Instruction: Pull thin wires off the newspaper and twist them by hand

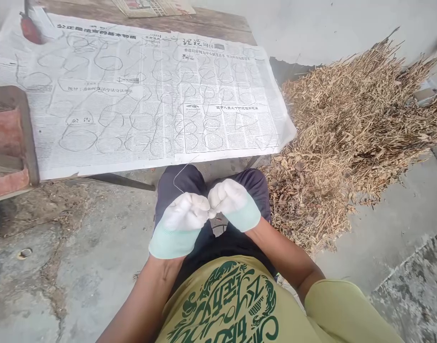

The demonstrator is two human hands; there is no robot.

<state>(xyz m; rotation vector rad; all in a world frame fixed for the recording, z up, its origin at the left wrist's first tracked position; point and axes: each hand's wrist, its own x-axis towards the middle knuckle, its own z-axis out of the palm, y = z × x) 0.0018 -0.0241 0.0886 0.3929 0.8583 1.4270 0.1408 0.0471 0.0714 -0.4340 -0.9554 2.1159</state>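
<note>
My left hand (188,212) and my right hand (230,197) wear white gloves with pale green cuffs. They meet above my lap, fingers closed and fingertips pressed close together. A thin, pale wire-like strand (174,180) rises from my left hand in a bend toward the table edge. Its other end runs into the fingers, where the gloves hide it. Just beyond the hands, newspaper sheets (161,159) cover the table. Several thin looped strands (109,62) lie spread over them in rough rows.
A red-handled tool (30,29) lies at the table's far left corner. A wooden stool or frame with reddish panels (5,138) stands at the left. Another folded newspaper (154,7) is at the back. Dry stalks (347,119) are heaped on the right, beside the table.
</note>
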